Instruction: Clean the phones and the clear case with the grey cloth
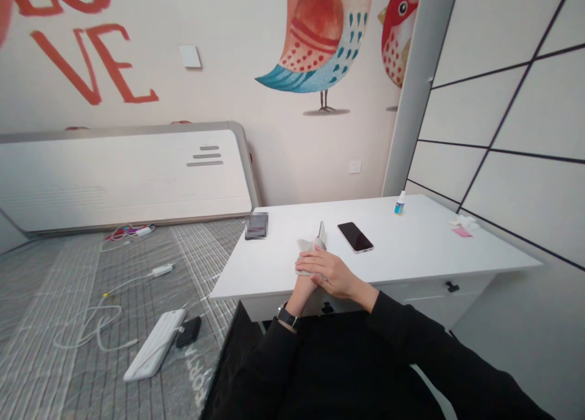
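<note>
My left hand point(307, 288), below the black watch point(287, 315), reaches over the front edge of the white table point(292, 220). Its fingers are hidden under my right hand and a crumpled whitish cloth or tissue point(305, 245). Across it lies my right hand point(333, 274), its fingers pressed together over the cloth. A thin grey, upright piece point(321, 229) sticks out beyond the cloth; what it belongs to is hidden. A dark-screened phone point(355, 237) lies flat to the right of my hands.
A pixelated dark item point(256, 225) sits at the table's left edge. Toward the back right stands a small white-and-blue bottle point(400, 203), with a pink slip point(462, 232) and white tissue farther right. A white power strip point(155, 345) and cables lie on the carpet.
</note>
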`<state>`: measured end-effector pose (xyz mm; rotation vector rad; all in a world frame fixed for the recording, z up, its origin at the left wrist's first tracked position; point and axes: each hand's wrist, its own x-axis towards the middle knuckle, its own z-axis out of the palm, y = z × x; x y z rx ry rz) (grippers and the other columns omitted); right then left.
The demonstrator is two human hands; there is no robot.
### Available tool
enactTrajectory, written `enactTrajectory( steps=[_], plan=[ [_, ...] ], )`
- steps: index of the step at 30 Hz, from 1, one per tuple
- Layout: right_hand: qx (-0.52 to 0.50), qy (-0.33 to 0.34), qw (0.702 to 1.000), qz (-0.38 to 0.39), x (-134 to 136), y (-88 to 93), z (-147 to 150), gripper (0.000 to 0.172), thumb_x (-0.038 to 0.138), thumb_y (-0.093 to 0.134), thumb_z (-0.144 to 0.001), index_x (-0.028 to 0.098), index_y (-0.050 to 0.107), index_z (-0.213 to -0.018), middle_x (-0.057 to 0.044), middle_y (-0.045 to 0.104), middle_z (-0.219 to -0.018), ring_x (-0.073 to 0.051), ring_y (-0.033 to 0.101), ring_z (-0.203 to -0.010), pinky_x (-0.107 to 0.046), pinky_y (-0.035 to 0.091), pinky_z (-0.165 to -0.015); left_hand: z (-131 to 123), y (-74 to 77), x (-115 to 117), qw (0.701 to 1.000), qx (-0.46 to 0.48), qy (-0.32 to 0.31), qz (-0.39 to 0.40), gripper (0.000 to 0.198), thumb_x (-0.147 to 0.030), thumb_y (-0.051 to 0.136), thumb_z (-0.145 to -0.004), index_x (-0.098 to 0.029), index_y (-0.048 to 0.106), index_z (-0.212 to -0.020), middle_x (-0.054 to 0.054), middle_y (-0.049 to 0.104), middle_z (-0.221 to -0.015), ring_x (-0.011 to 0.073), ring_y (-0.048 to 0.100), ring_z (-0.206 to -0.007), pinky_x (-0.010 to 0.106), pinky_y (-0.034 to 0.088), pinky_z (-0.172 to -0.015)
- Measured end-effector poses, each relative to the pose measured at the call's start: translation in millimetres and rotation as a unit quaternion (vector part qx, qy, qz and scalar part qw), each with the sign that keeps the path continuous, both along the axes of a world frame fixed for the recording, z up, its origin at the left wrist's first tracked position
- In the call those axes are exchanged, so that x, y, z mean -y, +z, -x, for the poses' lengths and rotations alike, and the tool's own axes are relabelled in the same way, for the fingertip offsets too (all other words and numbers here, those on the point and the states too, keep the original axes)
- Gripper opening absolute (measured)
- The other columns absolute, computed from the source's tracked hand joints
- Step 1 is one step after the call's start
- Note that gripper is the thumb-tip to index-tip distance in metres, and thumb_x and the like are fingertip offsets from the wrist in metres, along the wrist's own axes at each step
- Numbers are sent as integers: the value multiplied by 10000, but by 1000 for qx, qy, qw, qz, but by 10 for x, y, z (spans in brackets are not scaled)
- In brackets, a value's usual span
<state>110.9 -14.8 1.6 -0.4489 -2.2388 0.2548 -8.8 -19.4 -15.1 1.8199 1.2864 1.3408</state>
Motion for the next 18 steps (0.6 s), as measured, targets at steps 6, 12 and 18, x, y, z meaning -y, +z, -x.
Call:
enactTrajectory(
  steps=[6,12,18],
  plan=[
    [3,-31,999,18,-128,8,-16,505,507,308,-1127,245,625,-1420,-81,659,-1448,-234,513,-1437,-504,288,-1285,11,54,-66,1000,3,2,27,373,-433,628,-1010,-164,650,-1268,96,666,-1278,218,688,-1079,434,592,-952],
    [-38,-132,988,65,-611,77,-288,559,557,270,-1114,233,723,-1164,-107,713,-1285,-270,539,-1387,-518,387,-1214,51,125,-164,997,-13,-64,33,314,-316,707,-970,-181,661,-1250,89,708,-1259,239,695,-1120,487,570,-997],
    [-51,-188,977,90,-817,86,-437,584,545,239,-1114,238,730,-1035,-101,748,-1169,-316,570,-1344,-654,272,-1228,32,108,-121,996,-4,-89,19,524,-89,634,-914,-230,603,-1418,122,645,-1449,275,623,-1316,474,454,-1164]
  ],
)
